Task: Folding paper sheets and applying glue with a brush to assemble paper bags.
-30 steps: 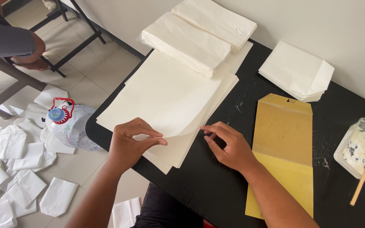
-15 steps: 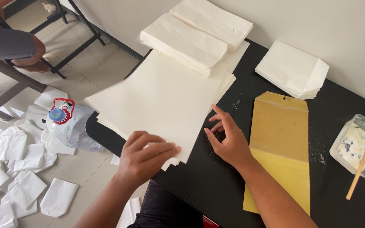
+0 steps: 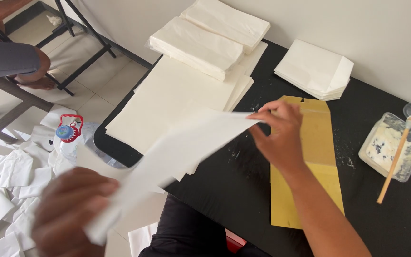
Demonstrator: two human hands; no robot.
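A black table carries a flat stack of cream paper sheets at its left edge, with 2 bundles of folded white paper on the stack's far end. A pile of white paper bags sits at the far edge. A yellow card template lies mid-table, and a plastic glue tray with a brush lies toward the right.

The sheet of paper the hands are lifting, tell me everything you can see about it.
The sheet of paper is thin, plain and off-white, with no print visible. It is lifted off the table and slants from lower left to upper right, blurred by motion. The left hand grips its lower end near the table's edge, and the right hand pinches its upper corner above the black table. It hangs over the stack of similar sheets, partly hiding it. It looks flat and uncreased, though the blur hides fine detail.
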